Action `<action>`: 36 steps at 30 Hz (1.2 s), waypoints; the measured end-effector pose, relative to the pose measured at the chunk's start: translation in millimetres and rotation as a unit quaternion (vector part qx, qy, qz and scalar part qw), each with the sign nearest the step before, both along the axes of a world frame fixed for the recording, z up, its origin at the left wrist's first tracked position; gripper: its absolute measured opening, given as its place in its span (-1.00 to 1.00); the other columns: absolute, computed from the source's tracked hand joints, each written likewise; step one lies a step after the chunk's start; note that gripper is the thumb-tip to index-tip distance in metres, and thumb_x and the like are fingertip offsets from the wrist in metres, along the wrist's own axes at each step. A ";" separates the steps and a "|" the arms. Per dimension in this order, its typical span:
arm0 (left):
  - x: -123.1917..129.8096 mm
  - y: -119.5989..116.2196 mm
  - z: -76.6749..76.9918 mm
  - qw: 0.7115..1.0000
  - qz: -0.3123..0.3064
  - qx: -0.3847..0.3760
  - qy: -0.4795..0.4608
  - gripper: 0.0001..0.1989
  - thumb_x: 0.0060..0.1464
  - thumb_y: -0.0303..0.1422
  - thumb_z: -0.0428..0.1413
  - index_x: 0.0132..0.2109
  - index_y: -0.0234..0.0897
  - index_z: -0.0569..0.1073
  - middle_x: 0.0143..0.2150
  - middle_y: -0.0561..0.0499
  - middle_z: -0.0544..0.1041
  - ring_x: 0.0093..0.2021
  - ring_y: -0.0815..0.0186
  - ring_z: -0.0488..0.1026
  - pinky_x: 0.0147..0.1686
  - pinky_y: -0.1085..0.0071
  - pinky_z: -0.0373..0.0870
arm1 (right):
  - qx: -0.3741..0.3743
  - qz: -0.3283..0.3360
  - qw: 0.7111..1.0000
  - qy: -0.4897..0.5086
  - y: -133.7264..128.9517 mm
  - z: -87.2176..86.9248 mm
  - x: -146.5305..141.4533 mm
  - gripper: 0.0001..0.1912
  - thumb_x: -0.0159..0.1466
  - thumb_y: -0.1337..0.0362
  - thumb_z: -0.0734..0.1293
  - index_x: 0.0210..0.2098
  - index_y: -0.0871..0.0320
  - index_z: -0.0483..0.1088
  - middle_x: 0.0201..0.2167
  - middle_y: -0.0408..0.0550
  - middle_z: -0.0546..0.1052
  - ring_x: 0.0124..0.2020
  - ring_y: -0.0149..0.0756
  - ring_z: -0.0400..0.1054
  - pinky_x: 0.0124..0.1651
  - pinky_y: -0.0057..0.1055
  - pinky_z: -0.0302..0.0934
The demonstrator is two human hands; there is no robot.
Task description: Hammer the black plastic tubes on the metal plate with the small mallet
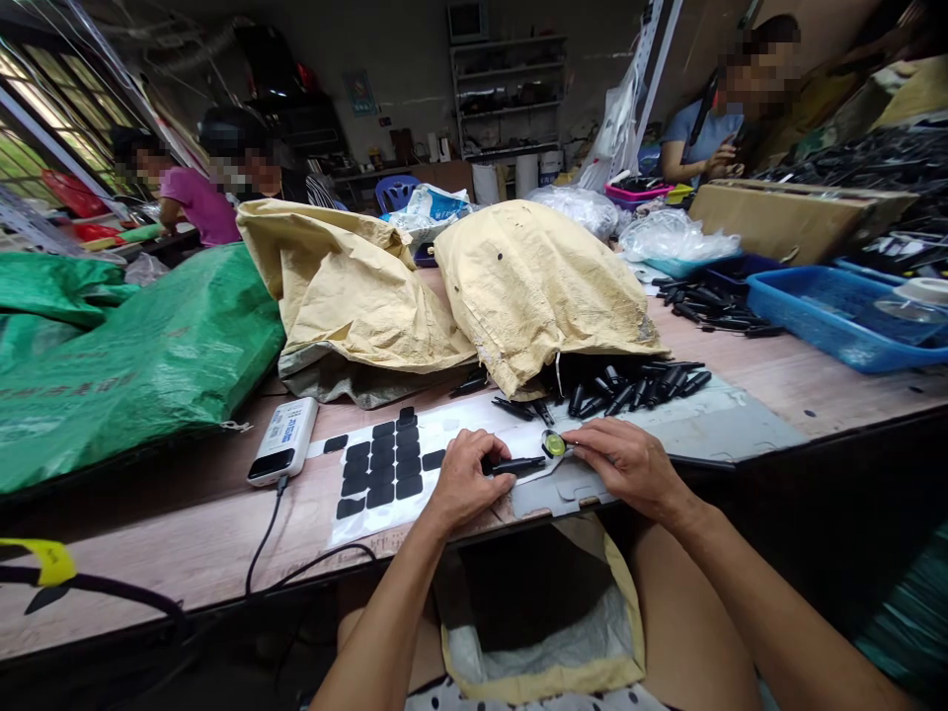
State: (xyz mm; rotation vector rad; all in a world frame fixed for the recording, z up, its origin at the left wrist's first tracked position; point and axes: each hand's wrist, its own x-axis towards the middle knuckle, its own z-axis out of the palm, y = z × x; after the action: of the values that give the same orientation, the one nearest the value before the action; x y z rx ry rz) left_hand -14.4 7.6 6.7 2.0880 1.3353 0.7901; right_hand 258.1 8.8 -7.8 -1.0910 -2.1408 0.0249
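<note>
My left hand (468, 482) rests at the table's front edge, its fingers closed round a black pen-shaped tube (518, 464) that points right. Just to the right, my right hand (629, 462) pinches a small round piece with a yellow-green face and dark rim (553, 444); its exact kind I cannot make out. The round piece is close to the tube's tip. Left of my hands, black rounded-square stickers (381, 459) lie in rows on a white sheet (436, 499). Behind my hands is a pile of black tubes (629, 387).
Two yellowish sacks (540, 286) stand behind the work area, with a green sack (148, 355) at left. A white power bank (284, 441) trails a cable. At right are a blue tray (836, 321) and more black tubes (715, 301). An open bag (548, 681) sits on my lap. Other people sit farther back.
</note>
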 end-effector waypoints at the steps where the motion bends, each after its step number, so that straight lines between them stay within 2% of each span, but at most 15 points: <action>1: -0.1 0.0 0.1 1.000 0.000 -0.002 0.001 -0.85 -0.05 -0.47 0.23 -0.27 -0.17 0.48 -0.28 0.07 0.50 -0.14 0.18 0.34 -0.06 0.24 0.27 | 0.006 0.000 1.000 -0.003 0.6 0.8 0.0 -0.74 0.35 0.34 0.29 -0.04 0.02 0.55 -0.18 -0.04 0.61 -0.17 -0.23 0.48 -0.06 -0.26 0.41; 6: 0.4 -0.8 1.3 1.000 0.000 -0.001 0.005 -0.84 -0.08 -0.48 0.24 -0.30 -0.18 0.47 -0.28 0.06 0.51 -0.15 0.17 0.34 -0.08 0.23 0.27 | 0.014 0.020 0.999 -0.039 5.3 5.7 1.3 -0.71 0.34 0.39 0.28 -0.06 0.01 0.56 -0.20 -0.05 0.61 -0.21 -0.27 0.45 -0.11 -0.31 0.36; 13: 0.6 0.0 7.7 1.000 -0.006 0.000 0.010 -0.86 -0.05 -0.46 0.25 -0.30 -0.19 0.47 -0.29 0.05 0.51 -0.15 0.16 0.34 -0.09 0.23 0.27 | 0.008 0.045 0.998 -0.038 13.1 -2.2 4.9 -0.71 0.36 0.38 0.27 -0.03 0.02 0.55 -0.21 -0.06 0.60 -0.25 -0.29 0.39 -0.16 -0.33 0.33; 16: 1.8 -11.3 14.8 1.000 -0.019 0.005 -0.002 -0.92 0.03 -0.43 0.23 -0.30 -0.19 0.47 -0.29 0.03 0.52 -0.14 0.16 0.36 -0.12 0.25 0.29 | 0.000 0.048 0.998 -0.034 13.0 -3.4 6.1 -0.71 0.36 0.39 0.27 -0.02 0.02 0.54 -0.19 -0.06 0.59 -0.22 -0.28 0.40 -0.14 -0.32 0.34; 19: 5.3 -35.9 14.6 0.996 -0.081 -0.011 -0.019 -0.94 0.18 -0.43 0.14 -0.28 -0.19 0.45 -0.31 0.04 0.51 -0.23 0.24 0.40 -0.21 0.31 0.32 | -0.005 0.039 0.998 -0.040 11.8 -4.2 6.5 -0.71 0.34 0.39 0.28 -0.02 0.05 0.54 -0.17 -0.05 0.59 -0.18 -0.25 0.40 -0.10 -0.29 0.34; 22: 11.1 -64.3 1.1 0.990 -0.134 0.032 0.014 -0.87 0.26 -0.48 0.03 -0.23 -0.20 0.44 -0.30 -0.02 0.50 -0.28 0.24 0.40 -0.26 0.31 0.33 | -0.004 0.032 0.999 -0.042 11.3 -5.9 6.4 -0.71 0.32 0.39 0.29 -0.02 0.06 0.53 -0.16 -0.05 0.58 -0.18 -0.24 0.40 -0.10 -0.28 0.34; 25: 17.0 -87.3 -18.5 0.977 -0.134 0.140 0.085 -0.80 0.28 -0.52 -0.04 -0.14 -0.23 0.45 -0.23 -0.12 0.51 -0.22 0.16 0.38 -0.20 0.22 0.33 | -0.003 0.031 0.999 -0.041 11.3 -7.0 6.1 -0.71 0.32 0.40 0.29 -0.02 0.06 0.53 -0.16 -0.05 0.58 -0.18 -0.24 0.40 -0.10 -0.28 0.33; 28: 19.2 -104.7 -36.7 0.968 -0.144 0.162 0.123 -0.77 0.27 -0.50 -0.03 -0.02 -0.22 0.46 -0.17 -0.14 0.53 -0.19 0.13 0.39 -0.17 0.17 0.32 | 0.005 0.031 0.999 -0.036 11.0 -6.7 5.7 -0.73 0.33 0.39 0.29 -0.04 0.07 0.53 -0.17 -0.05 0.58 -0.19 -0.24 0.40 -0.11 -0.28 0.32; 30: 17.9 -114.8 -50.5 0.974 -0.141 0.104 0.140 -0.76 0.27 -0.49 -0.03 -0.03 -0.20 0.47 -0.18 -0.11 0.53 -0.19 0.15 0.41 -0.19 0.20 0.32 | 0.010 0.031 0.999 -0.034 10.7 -6.3 5.4 -0.73 0.33 0.39 0.29 -0.04 0.07 0.53 -0.17 -0.05 0.58 -0.20 -0.24 0.39 -0.12 -0.29 0.32; 32: 14.9 -124.2 -68.1 0.977 -0.130 -0.008 0.166 -0.78 0.25 -0.44 0.03 -0.02 -0.16 0.48 -0.13 -0.08 0.53 -0.15 0.16 0.44 -0.16 0.22 0.35 | 0.011 0.031 0.999 -0.034 10.3 -6.0 5.3 -0.73 0.33 0.39 0.29 -0.04 0.07 0.53 -0.17 -0.05 0.58 -0.22 -0.25 0.39 -0.13 -0.29 0.31; 34: 11.8 -132.7 -87.7 0.961 -0.138 -0.129 0.200 -0.74 0.18 -0.31 0.15 0.02 -0.13 0.50 -0.05 -0.08 0.54 -0.07 0.09 0.47 -0.09 0.19 0.38 | 0.011 0.030 0.999 -0.032 10.0 -5.9 5.3 -0.73 0.33 0.39 0.29 -0.04 0.07 0.52 -0.17 -0.05 0.58 -0.21 -0.24 0.39 -0.13 -0.29 0.31; 36: 10.3 -139.5 -102.0 0.937 -0.172 -0.211 0.221 -0.69 0.14 -0.21 0.19 0.02 -0.15 0.54 -0.05 -0.11 0.56 -0.03 0.00 0.49 -0.04 0.13 0.39 | 0.007 0.029 0.999 -0.030 9.8 -6.0 5.3 -0.74 0.33 0.39 0.29 -0.03 0.06 0.52 -0.16 -0.05 0.58 -0.19 -0.23 0.39 -0.12 -0.29 0.31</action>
State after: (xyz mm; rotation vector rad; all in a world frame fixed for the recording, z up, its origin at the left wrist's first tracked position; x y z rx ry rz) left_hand -4.1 -131.9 -95.3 2.1133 1.1666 -0.1216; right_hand 263.5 18.6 -13.8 -1.0322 -2.2233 0.0030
